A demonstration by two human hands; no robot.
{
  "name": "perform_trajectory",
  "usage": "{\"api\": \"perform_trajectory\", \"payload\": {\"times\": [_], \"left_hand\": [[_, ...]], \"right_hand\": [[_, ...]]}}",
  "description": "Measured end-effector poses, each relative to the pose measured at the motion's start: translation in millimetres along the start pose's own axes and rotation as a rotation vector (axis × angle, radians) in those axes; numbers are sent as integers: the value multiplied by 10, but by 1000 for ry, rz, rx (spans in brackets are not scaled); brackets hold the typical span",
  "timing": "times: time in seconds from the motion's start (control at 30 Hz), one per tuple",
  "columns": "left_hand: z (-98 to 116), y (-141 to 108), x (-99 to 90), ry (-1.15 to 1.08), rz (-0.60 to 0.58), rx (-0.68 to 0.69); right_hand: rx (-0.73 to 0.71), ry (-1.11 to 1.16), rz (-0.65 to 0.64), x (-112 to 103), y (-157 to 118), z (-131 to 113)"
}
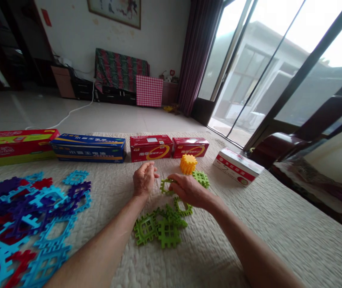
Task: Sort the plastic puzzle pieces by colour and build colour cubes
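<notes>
Pinching a green piece [163,185] just left of the yellow stack [188,164], the right hand [189,190] has a narrow grip; the left hand [144,179], farther left, curls loosely, contents unclear. Yellow looks done; loose green pieces [172,218] in front and a mixed pile [17,224] well left lie unstacked

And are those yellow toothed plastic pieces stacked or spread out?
Stacked: the yellow plastic pieces sit in one pile, their toothed edges layered.

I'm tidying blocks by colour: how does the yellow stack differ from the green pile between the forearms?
The yellow stack is compact and piled upward, while the green pile is spread out, its pieces overlapping loosely. The yellow stack sits beyond the right hand; the green pile lies nearer the viewer. Both have notched edges.
</notes>
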State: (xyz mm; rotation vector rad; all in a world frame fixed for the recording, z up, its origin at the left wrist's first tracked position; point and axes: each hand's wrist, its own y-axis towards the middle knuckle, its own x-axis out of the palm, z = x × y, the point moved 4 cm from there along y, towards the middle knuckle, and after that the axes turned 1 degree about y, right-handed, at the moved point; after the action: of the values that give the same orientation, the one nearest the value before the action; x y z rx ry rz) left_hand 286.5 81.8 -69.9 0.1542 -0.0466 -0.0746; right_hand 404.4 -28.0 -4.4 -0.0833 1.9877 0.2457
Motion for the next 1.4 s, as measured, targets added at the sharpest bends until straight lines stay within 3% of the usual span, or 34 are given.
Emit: {"api": "perform_trajectory", "payload": {"times": [0.23, 0.4, 0.63, 0.73, 1.03, 1.4], "left_hand": [[1, -6, -2, 7, -2, -4], [2, -1, 3, 4, 2, 6], [-3, -4, 7, 2, -11, -4], [-9, -2, 6, -1, -10, -13], [-43, 1, 4, 2, -9, -39], [-56, 4, 7, 11, -11, -37]], "right_hand": [[44, -92, 97, 48, 3, 91], [-37, -91, 20, 105, -9, 47], [-39, -129, -16, 154, 18, 5], [-39, -137, -31, 39, -12, 10], [122, -180, 49, -716, -253, 365], [219, -207, -36, -666, -295, 622]]}}
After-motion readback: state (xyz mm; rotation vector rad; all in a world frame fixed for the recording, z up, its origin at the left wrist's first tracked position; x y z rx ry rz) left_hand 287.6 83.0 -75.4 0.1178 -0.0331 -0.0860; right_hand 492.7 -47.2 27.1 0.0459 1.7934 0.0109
